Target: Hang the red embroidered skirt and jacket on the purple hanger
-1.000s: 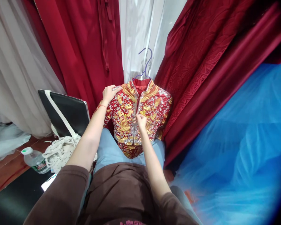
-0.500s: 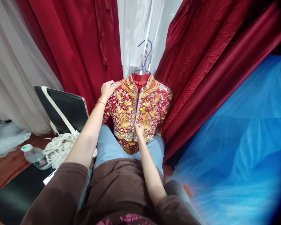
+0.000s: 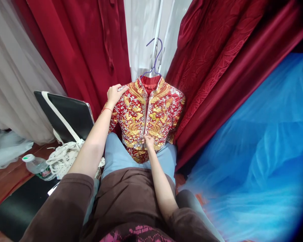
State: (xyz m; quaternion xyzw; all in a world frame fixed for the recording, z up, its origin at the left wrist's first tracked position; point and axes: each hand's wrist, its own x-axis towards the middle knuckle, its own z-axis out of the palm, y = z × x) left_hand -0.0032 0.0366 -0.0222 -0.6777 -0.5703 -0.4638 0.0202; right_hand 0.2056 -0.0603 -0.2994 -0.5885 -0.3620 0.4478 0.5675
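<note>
An embroidered red jacket [image 3: 156, 116] with gold and silver patterns and a stand-up collar hangs upright on a purple wire hanger [image 3: 155, 64]. Its lower edge is at my knees. My left hand [image 3: 114, 94] grips the jacket's shoulder on the left side, thumb laid over the front. Low on the front opening, my right hand [image 3: 148, 142] is closed in a pinch at the middle edge. Whatever small part sits between those fingertips is hidden. From the collar, a narrow gap runs down the front toward my right hand.
Red garments [image 3: 78, 43] hang to the left, more red fabric [image 3: 217, 57] to the right. Blue tulle [image 3: 262, 141] fills the far right. At left stand a black chair [image 3: 65, 112], a dotted white bag [image 3: 63, 158] and a water bottle [image 3: 39, 166].
My right hand has slid a little lower along the jacket's front opening. My left hand keeps its hold on the shoulder. The view has shifted slightly.
</note>
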